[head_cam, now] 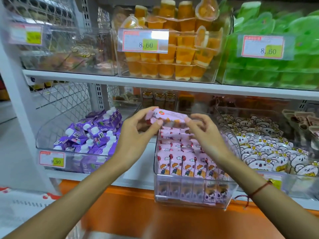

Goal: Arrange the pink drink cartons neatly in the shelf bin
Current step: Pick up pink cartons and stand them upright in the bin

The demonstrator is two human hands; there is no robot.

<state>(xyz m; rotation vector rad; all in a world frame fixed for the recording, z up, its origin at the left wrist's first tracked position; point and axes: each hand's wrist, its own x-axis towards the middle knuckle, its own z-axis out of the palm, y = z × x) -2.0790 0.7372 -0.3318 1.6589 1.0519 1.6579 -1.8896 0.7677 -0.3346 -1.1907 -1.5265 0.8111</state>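
Observation:
A clear shelf bin (pixel 193 202) on the lower shelf holds rows of upright pink drink cartons (pixel 183 163) printed with a cartoon child and balloons. Above the back of the bin, both hands hold one pink carton (pixel 170 116) lying sideways. My left hand (pixel 138 128) grips its left end between thumb and fingers. My right hand (pixel 200 128) pinches its right end with curled fingers. The carton's underside is hidden by my fingers.
A bin of purple cartons (pixel 89 135) stands to the left, a bin of bear-print packets (pixel 264 149) to the right. On the upper shelf (pixel 155 81) are orange jelly cups (pixel 174 54) and green packs (pixel 279 54). An orange ledge (pixel 146 209) runs below.

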